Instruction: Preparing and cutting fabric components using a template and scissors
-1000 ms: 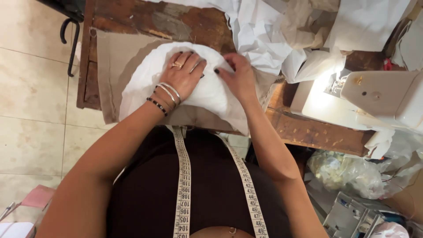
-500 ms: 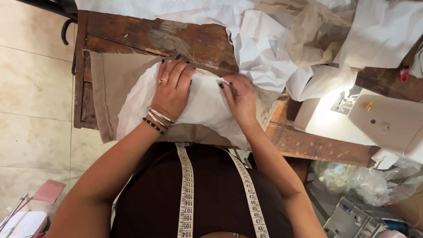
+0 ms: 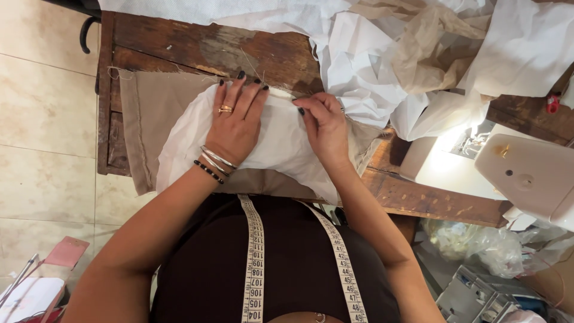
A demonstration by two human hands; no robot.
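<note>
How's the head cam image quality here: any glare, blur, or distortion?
Head view: glare blows out the patch under the sewing machine lamp; the rest is evenly lit. Hands are sharp, the left hand flat on the white cloth, the right hand pinching its edge. Table edges bow slightly, wide-angle.

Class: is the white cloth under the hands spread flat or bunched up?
Spread flat: the white cloth lies smooth on tan fabric, the left hand pressing it.

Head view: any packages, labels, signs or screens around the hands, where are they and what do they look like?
No signs or screens show.
Measuring tape: draped round the person's neck, two cream strips with dark printed markings.
Clear plastic bags: crumpled, below the table's right end.
Grey box: bottom right corner, partly cut off.
Both hands, left hand and right hand, press white cloth.
</note>
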